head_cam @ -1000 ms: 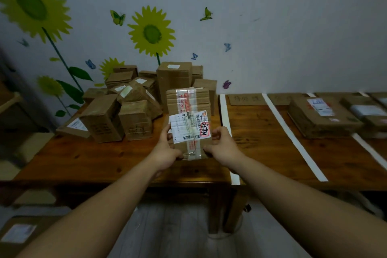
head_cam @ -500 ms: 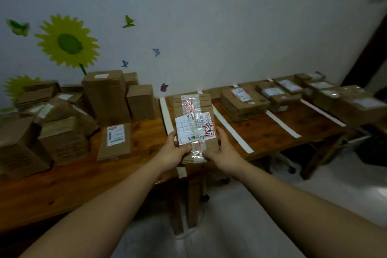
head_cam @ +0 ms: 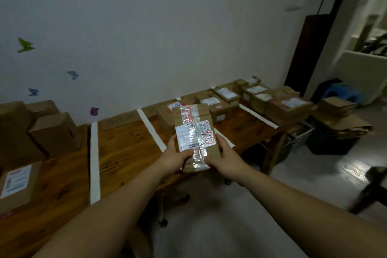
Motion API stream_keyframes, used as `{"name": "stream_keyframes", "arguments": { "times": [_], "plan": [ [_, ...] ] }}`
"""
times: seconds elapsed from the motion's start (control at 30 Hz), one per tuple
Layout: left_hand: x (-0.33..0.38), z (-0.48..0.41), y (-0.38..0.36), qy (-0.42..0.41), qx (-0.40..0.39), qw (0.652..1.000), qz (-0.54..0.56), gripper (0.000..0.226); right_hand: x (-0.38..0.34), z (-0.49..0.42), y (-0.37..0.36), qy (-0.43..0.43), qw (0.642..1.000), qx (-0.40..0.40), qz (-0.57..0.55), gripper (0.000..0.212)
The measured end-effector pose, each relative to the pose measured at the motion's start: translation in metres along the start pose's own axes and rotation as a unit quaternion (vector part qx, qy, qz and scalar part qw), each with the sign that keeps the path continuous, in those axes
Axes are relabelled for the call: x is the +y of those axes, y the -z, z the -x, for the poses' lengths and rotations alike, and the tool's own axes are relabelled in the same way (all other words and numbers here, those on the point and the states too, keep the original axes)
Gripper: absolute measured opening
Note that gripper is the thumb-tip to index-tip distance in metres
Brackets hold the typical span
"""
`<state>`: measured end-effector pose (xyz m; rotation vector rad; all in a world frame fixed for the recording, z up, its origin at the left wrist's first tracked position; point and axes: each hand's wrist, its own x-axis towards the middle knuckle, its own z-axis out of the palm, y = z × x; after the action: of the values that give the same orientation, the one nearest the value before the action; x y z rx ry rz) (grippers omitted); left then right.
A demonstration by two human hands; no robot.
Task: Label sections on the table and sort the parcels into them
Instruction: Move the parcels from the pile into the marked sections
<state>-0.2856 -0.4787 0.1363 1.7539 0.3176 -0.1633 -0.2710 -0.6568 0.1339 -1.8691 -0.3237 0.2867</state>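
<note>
Both hands hold one flat cardboard parcel (head_cam: 193,119) with clear tape, a white shipping label and a red-marked sticker, above the table's front edge. My left hand (head_cam: 174,156) grips its lower left side, my right hand (head_cam: 225,156) its lower right side. The wooden table (head_cam: 125,148) is split by white tape strips (head_cam: 94,163) into sections, with cardboard name labels (head_cam: 117,123) at the wall. Sorted parcels (head_cam: 226,94) fill the sections at the far right. A flat parcel with a white label (head_cam: 18,184) lies at the near left.
Unsorted brown boxes (head_cam: 54,132) stand at the left by the wall. Flattened cardboard (head_cam: 343,123) lies on a dark crate past the table's right end, with a blue stool (head_cam: 343,92) behind it. Grey floor runs below and to the right of the table.
The view has swung to the right along the table, from the unsorted pile towards the taped sections. Both hands have carried the same parcel rightward with it.
</note>
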Motion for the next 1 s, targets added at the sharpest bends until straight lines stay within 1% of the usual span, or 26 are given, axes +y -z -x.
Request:
{"name": "stream_keyframes", "arguments": {
  "times": [0.17,0.27,0.33,0.43,0.5,0.53,0.67,0.77,0.8,0.9,1.0],
  "plan": [
    [0.023,-0.038,-0.048,0.0,-0.015,0.999,-0.033,0.078,0.019,-0.017,0.054,0.011,1.0,-0.008,0.021,0.091],
    [0.031,-0.062,-0.065,0.005,-0.034,0.999,-0.022,0.072,0.028,-0.036,0.076,-0.004,1.0,-0.003,0.023,0.09],
    [0.032,-0.081,-0.071,0.008,-0.049,0.999,-0.008,0.074,0.036,-0.051,0.087,-0.012,0.999,-0.001,0.035,0.09],
    [0.035,-0.12,-0.076,0.006,-0.069,0.998,0.009,0.079,0.04,-0.078,0.101,-0.02,0.996,0.002,0.088,0.097],
    [0.04,-0.148,-0.081,-0.007,-0.078,0.997,-0.01,0.079,0.04,-0.098,0.111,-0.04,0.991,0.002,0.125,0.109],
    [0.042,-0.164,-0.084,-0.015,-0.079,0.996,-0.027,0.078,0.04,-0.109,0.116,-0.04,0.989,0.005,0.14,0.11],
    [0.056,-0.218,-0.098,-0.048,-0.051,0.995,-0.074,0.066,0.038,-0.153,0.141,-0.034,0.985,0.017,0.17,0.103],
    [0.071,-0.247,-0.111,-0.068,-0.074,0.993,-0.058,0.061,0.047,-0.184,0.164,-0.03,0.987,0.017,0.157,0.094],
    [0.077,-0.254,-0.115,-0.071,-0.082,0.993,-0.052,0.062,0.048,-0.192,0.171,-0.025,0.987,0.021,0.156,0.092],
    [0.09,-0.275,-0.131,-0.091,-0.09,0.99,-0.054,0.075,0.062,-0.219,0.195,-0.018,0.987,0.016,0.16,0.098],
    [0.093,-0.301,-0.148,-0.103,-0.093,0.988,-0.07,0.088,0.069,-0.247,0.219,-0.02,0.979,0.015,0.202,0.096]
  ]
}}
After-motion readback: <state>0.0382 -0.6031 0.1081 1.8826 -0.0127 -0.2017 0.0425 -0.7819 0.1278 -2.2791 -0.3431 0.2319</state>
